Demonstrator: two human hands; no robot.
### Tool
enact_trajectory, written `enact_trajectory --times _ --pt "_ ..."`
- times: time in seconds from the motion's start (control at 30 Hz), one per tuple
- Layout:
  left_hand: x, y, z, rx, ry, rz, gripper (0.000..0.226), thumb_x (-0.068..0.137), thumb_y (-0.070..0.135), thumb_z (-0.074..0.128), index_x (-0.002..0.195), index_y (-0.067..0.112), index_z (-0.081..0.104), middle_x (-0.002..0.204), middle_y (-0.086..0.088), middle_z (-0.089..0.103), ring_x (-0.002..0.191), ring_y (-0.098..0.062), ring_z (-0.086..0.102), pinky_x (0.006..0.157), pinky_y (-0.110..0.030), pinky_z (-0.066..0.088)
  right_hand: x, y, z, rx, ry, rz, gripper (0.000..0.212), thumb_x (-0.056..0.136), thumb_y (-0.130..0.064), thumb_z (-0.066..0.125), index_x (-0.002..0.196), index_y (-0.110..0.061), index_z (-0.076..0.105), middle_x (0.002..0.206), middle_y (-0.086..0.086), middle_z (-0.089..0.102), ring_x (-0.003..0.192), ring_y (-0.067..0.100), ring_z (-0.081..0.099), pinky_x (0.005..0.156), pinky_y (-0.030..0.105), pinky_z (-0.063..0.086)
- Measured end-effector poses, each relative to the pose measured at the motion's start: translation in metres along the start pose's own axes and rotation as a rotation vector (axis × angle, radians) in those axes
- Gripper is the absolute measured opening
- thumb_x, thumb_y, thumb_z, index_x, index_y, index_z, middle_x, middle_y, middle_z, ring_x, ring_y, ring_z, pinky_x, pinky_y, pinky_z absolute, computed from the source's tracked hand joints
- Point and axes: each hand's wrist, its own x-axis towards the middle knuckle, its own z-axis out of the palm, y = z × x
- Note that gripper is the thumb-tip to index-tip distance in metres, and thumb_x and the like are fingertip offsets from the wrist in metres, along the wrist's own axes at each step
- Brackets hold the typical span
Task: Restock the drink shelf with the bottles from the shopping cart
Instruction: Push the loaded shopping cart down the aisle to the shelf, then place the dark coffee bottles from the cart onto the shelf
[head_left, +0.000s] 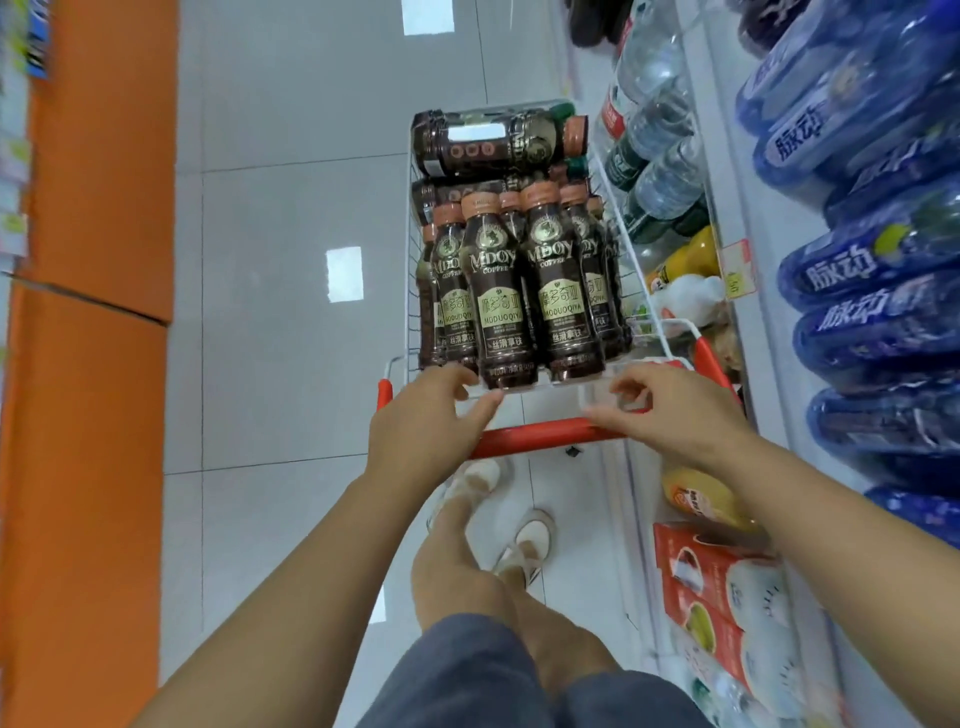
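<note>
1. Resting over the red handle, the left hand has its fingers loosely extended and grips nothing.
2. Right hand at the handle too, fingers loosely curled, empty.
3. Cart: coffee bottles stand upright at the near end, caps up. Lying bottles are stacked at the far end, long axis crosswise, caps right.
4. Floor: pale grey tile in a shop aisle. Drink shelf to the right, orange panels to the left.

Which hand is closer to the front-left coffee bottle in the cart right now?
Left. The left hand is just below and left of the front-left coffee bottle, fingertips by its base. The right hand is farther right, beyond the neighbouring bottle, above the red handle.
</note>
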Motion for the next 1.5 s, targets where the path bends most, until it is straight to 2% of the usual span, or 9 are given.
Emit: enact_trajectory --times 0.2,0.33,0.57,0.67,0.9,1.1,1.2,1.33,1.5 --pt "0.062 0.032 -0.005 -0.333 -0.002 -0.160 0.075 0.080 0.058 0.057 0.142 0.030 0.026 0.138 0.003 0.045 0.113 -0.021 0.055 0.087 -0.052 0.050 0.043 -0.025 -0.027 0.390 0.163 0.078 0.066 0.076 -0.051 0.067 0.131 -0.024 0.043 0.119 -0.005 0.052 0.110 0.016 0.053 0.091 0.037 0.046" --pt "0.083 0.045 0.008 -0.508 -0.018 -0.236 0.089 0.075 0.050 0.067 0.145 0.029 0.016 0.144 0.002 0.041 0.126 -0.020 0.047 0.099 -0.040 0.043 0.072 -0.051 -0.018 0.459 0.041 0.172 0.087 0.075 -0.048 0.069 0.144 -0.022 0.022 0.144 0.005 0.037 0.128 0.024 0.041 0.103 0.044 0.040" --pt "0.093 0.056 -0.002 -0.581 0.023 -0.233 0.076 0.075 0.024 0.070 0.137 0.028 0.027 0.116 0.003 0.060 0.095 -0.014 0.061 0.072 -0.024 0.046 0.089 -0.057 -0.030 0.466 0.007 0.247 0.073 0.073 -0.042 0.072 0.131 -0.017 0.038 0.123 0.006 0.058 0.106 0.024 0.057 0.088 0.040 0.049" --pt "0.084 0.073 -0.035 -0.635 0.000 -0.084 0.063 0.077 0.018 0.070 0.119 0.041 0.030 0.098 0.013 0.058 0.081 -0.002 0.060 0.061 -0.012 0.046 0.063 -0.061 -0.061 0.634 0.054 0.259 0.054 0.075 -0.037 0.071 0.122 -0.023 0.047 0.112 -0.001 0.060 0.092 0.015 0.057 0.078 0.032 0.046" --pt "0.044 0.162 -0.125 -0.585 -0.019 0.386 0.076 0.074 0.037 0.074 0.133 0.051 0.028 0.126 0.020 0.050 0.116 0.001 0.049 0.097 -0.024 0.040 -0.050 -0.071 -0.168 0.816 0.415 0.198 0.040 0.077 -0.026 0.074 0.108 -0.029 0.048 0.095 -0.018 0.057 0.072 -0.005 0.054 0.059 0.001 0.039" --pt "-0.024 0.266 -0.184 -0.510 -0.015 0.902 0.077 0.074 0.038 0.075 0.119 0.064 0.018 0.118 0.033 0.041 0.105 0.023 0.040 0.084 0.001 0.035 -0.165 -0.074 -0.237 0.952 0.819 0.226 0.027 0.077 -0.023 0.073 0.097 -0.029 0.058 0.086 -0.010 0.068 0.073 0.002 0.065 0.065 0.017 0.048" --pt "-0.068 0.314 -0.204 -0.451 0.003 1.170 0.075 0.073 0.039 0.076 0.128 0.056 0.028 0.121 0.018 0.046 0.110 0.010 0.044 0.091 -0.009 0.038 -0.230 -0.076 -0.256 0.999 0.994 0.225 0.026 0.079 -0.020 0.071 0.100 -0.025 0.058 0.080 -0.011 0.066 0.062 -0.007 0.062 0.054 0.006 0.042" --pt "-0.135 0.366 -0.213 -0.358 0.052 1.483 0.075 0.068 0.048 0.064 0.132 0.050 0.026 0.114 0.016 0.040 0.104 0.011 0.039 0.088 0.002 0.027 -0.312 -0.073 -0.263 1.118 1.174 0.265 0.038 0.067 -0.035 0.074 0.100 -0.022 0.060 0.085 -0.002 0.070 0.072 0.010 0.067 0.067 0.026 0.052" --pt "-0.213 0.405 -0.201 -0.207 0.085 1.725 0.081 0.068 0.051 0.062 0.139 0.048 0.022 0.113 0.015 0.038 0.104 -0.009 0.049 0.081 -0.023 0.045 -0.403 -0.063 -0.247 1.310 1.333 0.295 0.026 0.076 -0.027 0.071 0.098 -0.018 0.062 0.080 0.005 0.071 0.067 0.020 0.067 0.061 0.035 0.055"
